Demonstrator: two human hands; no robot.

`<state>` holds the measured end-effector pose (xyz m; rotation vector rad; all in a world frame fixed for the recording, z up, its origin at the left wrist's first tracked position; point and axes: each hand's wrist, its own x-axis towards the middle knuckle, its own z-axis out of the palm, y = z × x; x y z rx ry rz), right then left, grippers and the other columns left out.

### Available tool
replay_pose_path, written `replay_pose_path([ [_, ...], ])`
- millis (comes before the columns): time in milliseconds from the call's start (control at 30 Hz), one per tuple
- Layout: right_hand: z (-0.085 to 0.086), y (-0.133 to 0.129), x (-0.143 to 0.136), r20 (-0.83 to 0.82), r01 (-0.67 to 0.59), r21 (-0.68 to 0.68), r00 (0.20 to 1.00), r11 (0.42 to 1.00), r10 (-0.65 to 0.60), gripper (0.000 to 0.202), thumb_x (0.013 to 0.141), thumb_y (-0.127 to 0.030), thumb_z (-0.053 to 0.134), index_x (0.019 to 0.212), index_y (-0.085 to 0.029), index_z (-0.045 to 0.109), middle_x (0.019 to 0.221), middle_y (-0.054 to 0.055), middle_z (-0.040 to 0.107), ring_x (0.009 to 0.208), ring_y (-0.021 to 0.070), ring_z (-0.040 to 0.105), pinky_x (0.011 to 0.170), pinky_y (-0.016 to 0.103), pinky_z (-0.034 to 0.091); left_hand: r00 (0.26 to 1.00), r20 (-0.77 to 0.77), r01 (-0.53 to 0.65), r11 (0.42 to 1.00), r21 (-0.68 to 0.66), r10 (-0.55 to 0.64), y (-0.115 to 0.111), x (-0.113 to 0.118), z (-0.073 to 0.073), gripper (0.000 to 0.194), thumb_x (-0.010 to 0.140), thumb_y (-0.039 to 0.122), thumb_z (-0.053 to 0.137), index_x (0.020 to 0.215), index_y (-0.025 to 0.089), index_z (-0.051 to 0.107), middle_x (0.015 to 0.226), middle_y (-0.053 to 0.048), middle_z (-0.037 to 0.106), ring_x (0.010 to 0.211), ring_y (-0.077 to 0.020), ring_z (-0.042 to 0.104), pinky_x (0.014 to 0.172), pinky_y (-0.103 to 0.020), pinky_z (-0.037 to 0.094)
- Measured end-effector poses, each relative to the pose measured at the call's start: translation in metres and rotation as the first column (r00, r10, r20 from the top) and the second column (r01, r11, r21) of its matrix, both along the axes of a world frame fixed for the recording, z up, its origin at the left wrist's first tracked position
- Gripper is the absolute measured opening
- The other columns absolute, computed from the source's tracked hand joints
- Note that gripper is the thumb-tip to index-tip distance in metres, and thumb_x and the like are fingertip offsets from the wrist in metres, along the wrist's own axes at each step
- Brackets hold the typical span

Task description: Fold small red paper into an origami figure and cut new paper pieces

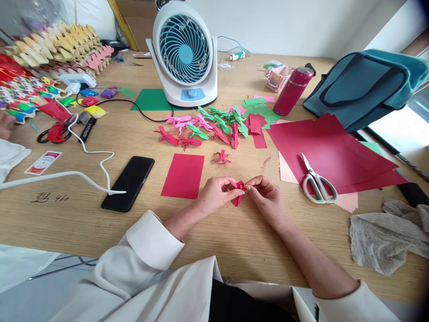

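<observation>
Between both hands, above the wooden table, is a small folded red paper piece [237,199]. My left hand [217,193] pinches it from the left, thumb in front. Thumb and fingers of my right hand [267,197] grip its right side. Just beyond lies a red folded figure [221,157]. A flat red paper rectangle [183,175] is left of my left hand. Farther back are several folded figures in red, pink and green [217,123]. White-handled scissors [317,185] rest on large red sheets [335,147] at the right.
A white fan [187,53] stands at the back. A black phone [128,183] and white cable lie at the left. A red bottle [293,91], a teal bag [358,85] and a grey cloth [382,239] are on the right. Another person's hand [6,125] shows at the left edge.
</observation>
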<state>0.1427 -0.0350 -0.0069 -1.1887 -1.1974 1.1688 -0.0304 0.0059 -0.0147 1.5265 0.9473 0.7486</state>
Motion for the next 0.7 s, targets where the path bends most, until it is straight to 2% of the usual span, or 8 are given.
replay_pose_path([
  [167, -0.001, 0.0, 0.0, -0.001, -0.004, 0.004, 1.0, 1.0, 0.004, 0.028, 0.082, -0.048, 0.073, 0.081, -0.022, 0.063, 0.077, 0.002, 0.066, 0.07, 0.015, 0.059, 0.069, 0.03, 0.05, 1.0, 0.026, -0.005, 0.999, -0.037, 0.006, 0.0, 0.001, 0.002, 0.028, 0.077, 0.042, 0.074, 0.079, 0.014, 0.069, 0.064, 0.0, 0.063, 0.06, -0.0114, 0.057, 0.058, -0.021, 0.045],
  [367, 0.001, 0.0, 0.001, -0.042, -0.099, -0.022, 0.994, 0.995, 0.098, 0.028, 0.083, -0.045, 0.072, 0.097, -0.023, 0.062, 0.092, 0.003, 0.066, 0.08, 0.0155, 0.062, 0.073, 0.029, 0.052, 1.0, 0.017, 0.006, 0.999, -0.032, -0.005, -0.002, 0.0, 0.006, 0.029, 0.079, 0.042, 0.073, 0.076, 0.014, 0.066, 0.062, 0.002, 0.061, 0.056, -0.0095, 0.053, 0.054, -0.02, 0.04],
  [467, 0.0, 0.001, 0.002, -0.011, -0.151, -0.058, 0.988, 0.987, 0.151, 0.027, 0.084, -0.047, 0.07, 0.092, -0.022, 0.062, 0.086, 0.002, 0.066, 0.076, 0.0155, 0.061, 0.069, 0.028, 0.051, 1.0, -0.012, 0.021, 0.999, -0.033, -0.022, -0.005, -0.001, 0.007, 0.03, 0.08, 0.044, 0.072, 0.076, 0.015, 0.063, 0.058, 0.003, 0.06, 0.051, -0.0083, 0.051, 0.049, -0.019, 0.037],
  [567, -0.001, 0.001, 0.003, 0.012, -0.131, -0.06, 0.991, 0.99, 0.132, 0.029, 0.083, -0.049, 0.071, 0.084, -0.021, 0.06, 0.076, 0.0, 0.064, 0.07, 0.0145, 0.058, 0.065, 0.027, 0.048, 0.999, 0.017, 0.03, 0.999, -0.022, -0.03, -0.007, 0.0, 0.01, 0.027, 0.08, 0.04, 0.073, 0.082, 0.016, 0.06, 0.06, 0.003, 0.061, 0.052, -0.0085, 0.054, 0.051, -0.019, 0.04],
  [700, 0.0, 0.001, 0.002, -0.011, -0.098, -0.06, 0.995, 0.993, 0.097, 0.033, 0.081, -0.052, 0.071, 0.083, -0.022, 0.059, 0.074, 0.0, 0.062, 0.067, 0.0141, 0.056, 0.065, 0.028, 0.048, 0.999, 0.047, 0.026, 1.0, 0.005, -0.026, -0.007, 0.002, 0.014, 0.02, 0.083, 0.034, 0.07, 0.086, 0.016, 0.062, 0.07, 0.002, 0.066, 0.053, -0.0077, 0.056, 0.052, -0.019, 0.043],
])
